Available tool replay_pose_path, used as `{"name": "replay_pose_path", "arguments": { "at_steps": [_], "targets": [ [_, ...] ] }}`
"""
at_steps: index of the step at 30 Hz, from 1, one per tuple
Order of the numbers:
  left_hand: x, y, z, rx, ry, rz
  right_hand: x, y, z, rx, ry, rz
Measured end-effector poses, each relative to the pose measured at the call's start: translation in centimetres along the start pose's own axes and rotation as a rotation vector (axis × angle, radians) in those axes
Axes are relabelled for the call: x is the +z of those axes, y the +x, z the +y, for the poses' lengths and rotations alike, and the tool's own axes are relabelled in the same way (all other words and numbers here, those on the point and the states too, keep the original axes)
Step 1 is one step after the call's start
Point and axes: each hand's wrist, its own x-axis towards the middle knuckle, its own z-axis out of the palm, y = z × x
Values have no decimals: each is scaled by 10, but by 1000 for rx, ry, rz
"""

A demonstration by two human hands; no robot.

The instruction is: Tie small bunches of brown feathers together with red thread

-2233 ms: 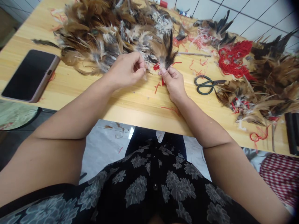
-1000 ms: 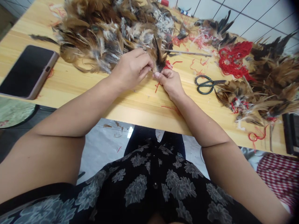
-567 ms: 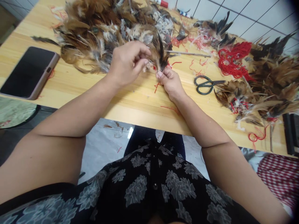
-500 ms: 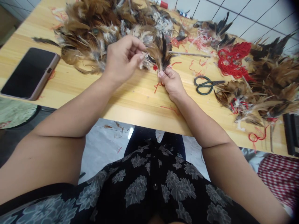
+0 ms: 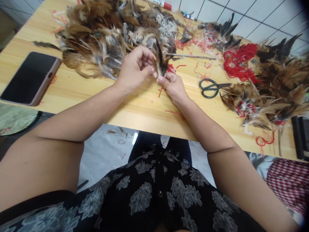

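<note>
A small bunch of brown and black feathers (image 5: 162, 61) stands upright between my two hands. My right hand (image 5: 175, 87) pinches the bunch at its lower quill ends, thumb against fingers. From the other side my left hand (image 5: 136, 69) is closed, its thumb and fingertips on a brown feather at the bunch's left edge. Behind my left hand spreads a large heap of loose feathers (image 5: 96, 42). Bits of red yarn (image 5: 160, 91) lie under my right hand, and a thin stick (image 5: 193, 56) lies behind the bunch.
Dark-handled scissors (image 5: 212, 88) lie right of my right hand. Beyond them are a red yarn bundle (image 5: 241, 62) and tied feather bunches (image 5: 251, 103). A phone (image 5: 30, 77) rests at the table's left. Markers (image 5: 166, 5) lie by the tiled wall (image 5: 241, 16).
My left hand has moved right and down to the bunch, its fingertips now at the feathers. My right hand has shifted slightly left with the bunch.
</note>
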Motion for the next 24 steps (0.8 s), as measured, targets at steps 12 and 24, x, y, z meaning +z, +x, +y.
{"name": "replay_pose_path", "arguments": {
  "at_steps": [12,24],
  "targets": [
    [-1,-6,17,5,165,-54,-2,-5,-12,-12,52,-47],
    [-1,-6,51,-101,100,-132,-3,-5,-9,-59,96,-104]
  ]
}}
